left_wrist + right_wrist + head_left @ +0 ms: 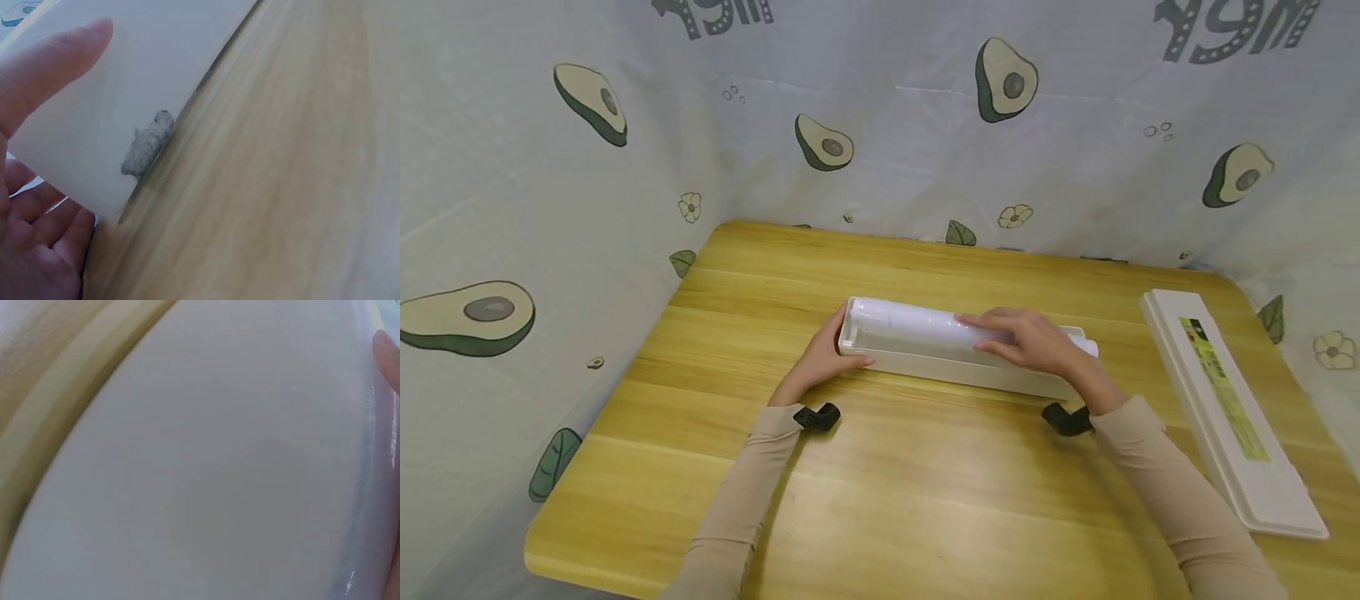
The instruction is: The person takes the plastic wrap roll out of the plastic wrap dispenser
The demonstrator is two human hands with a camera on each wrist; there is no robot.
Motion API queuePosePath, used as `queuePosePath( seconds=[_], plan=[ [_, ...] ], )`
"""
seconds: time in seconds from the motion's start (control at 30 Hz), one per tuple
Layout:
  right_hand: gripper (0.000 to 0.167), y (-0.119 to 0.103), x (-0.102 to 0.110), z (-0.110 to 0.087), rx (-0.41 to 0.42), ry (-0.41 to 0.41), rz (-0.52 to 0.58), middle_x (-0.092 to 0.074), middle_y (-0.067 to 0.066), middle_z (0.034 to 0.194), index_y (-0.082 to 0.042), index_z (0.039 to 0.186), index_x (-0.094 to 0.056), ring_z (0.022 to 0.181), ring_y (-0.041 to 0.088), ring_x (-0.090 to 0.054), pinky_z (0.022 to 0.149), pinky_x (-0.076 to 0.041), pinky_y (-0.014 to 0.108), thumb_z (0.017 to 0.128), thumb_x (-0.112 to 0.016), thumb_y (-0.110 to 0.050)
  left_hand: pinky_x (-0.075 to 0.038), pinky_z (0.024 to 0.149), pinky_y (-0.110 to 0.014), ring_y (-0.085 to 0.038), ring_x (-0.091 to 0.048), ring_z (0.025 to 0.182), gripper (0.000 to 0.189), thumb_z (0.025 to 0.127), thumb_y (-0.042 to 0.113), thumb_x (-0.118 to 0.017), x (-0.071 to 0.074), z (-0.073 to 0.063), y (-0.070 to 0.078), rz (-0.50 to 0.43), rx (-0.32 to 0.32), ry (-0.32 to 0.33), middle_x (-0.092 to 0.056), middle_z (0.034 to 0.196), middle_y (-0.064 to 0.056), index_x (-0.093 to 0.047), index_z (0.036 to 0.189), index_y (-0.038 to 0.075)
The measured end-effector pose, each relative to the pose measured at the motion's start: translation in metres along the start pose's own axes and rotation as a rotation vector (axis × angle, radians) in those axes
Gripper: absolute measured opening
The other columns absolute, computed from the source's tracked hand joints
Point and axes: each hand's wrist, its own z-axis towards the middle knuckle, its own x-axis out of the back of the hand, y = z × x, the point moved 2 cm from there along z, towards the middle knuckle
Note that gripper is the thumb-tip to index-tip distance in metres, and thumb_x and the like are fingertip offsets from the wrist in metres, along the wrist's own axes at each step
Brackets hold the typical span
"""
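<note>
A long white box (955,370) lies open-topped near the middle of the table. My left hand (820,358) grips its left end, with the thumb on the front wall and the fingers round the end. In the left wrist view, that thumb (59,65) lies along the white wall, above a torn grey patch (149,147) at the lower edge. Inside the box is a roll of clear plastic film (902,319), its right end sticking up past the box's right end. My right hand (1026,337) holds the roll from above, fingers across the top and thumb on the near side.
A long white lid (1240,417) with a green and yellow label lies on the right of the wooden table (925,483). Avocado-print cloth (910,108) hangs behind the table and along its sides.
</note>
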Motion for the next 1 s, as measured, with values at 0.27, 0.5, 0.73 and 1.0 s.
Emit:
queuePosePath(
  seconds=[0.27, 0.5, 0.73, 1.0],
  plan=[
    [0.052, -0.005, 0.011, 0.001, -0.006, 0.042, -0.019, -0.071, 0.006, 0.104, -0.024, 0.132, -0.056, 0.073, 0.01, -0.064, 0.063, -0.05, 0.029, 0.082, -0.07, -0.017, -0.045, 0.098, -0.043, -0.032, -0.05, 0.116, 0.099, 0.075, 0.007, -0.076, -0.001, 0.004, -0.009, -0.005, -0.022, 0.001, -0.042, 0.137, -0.018, -0.014, 0.152, 0.013],
    [0.052, -0.007, 0.02, -0.002, -0.025, 0.065, -0.053, -0.071, 0.008, 0.105, -0.023, 0.13, -0.057, 0.081, 0.019, -0.067, 0.067, -0.053, 0.036, 0.081, -0.072, -0.016, -0.047, 0.096, -0.042, -0.029, -0.052, 0.115, 0.103, 0.074, 0.013, -0.079, -0.002, 0.012, -0.032, -0.012, -0.03, 0.013, -0.044, 0.136, -0.012, -0.013, 0.152, 0.018],
    [0.049, -0.006, 0.03, -0.012, -0.063, 0.084, -0.056, -0.07, 0.012, 0.109, -0.021, 0.13, -0.058, 0.088, 0.025, -0.068, 0.071, -0.054, 0.042, 0.082, -0.07, -0.016, -0.044, 0.099, -0.045, -0.029, -0.05, 0.118, 0.101, 0.074, 0.014, -0.079, -0.003, 0.012, -0.031, -0.012, -0.035, 0.02, -0.044, 0.137, -0.012, -0.015, 0.152, 0.016],
    [0.05, -0.001, 0.039, -0.032, -0.131, 0.102, -0.12, -0.07, 0.014, 0.106, -0.02, 0.13, -0.058, 0.085, 0.026, -0.068, 0.069, -0.053, 0.043, 0.081, -0.071, -0.016, -0.04, 0.104, -0.048, -0.037, -0.045, 0.125, 0.1, 0.077, 0.008, -0.075, -0.002, -0.002, 0.0, -0.005, -0.013, -0.005, -0.035, 0.145, -0.021, -0.009, 0.152, 0.01]
  ],
)
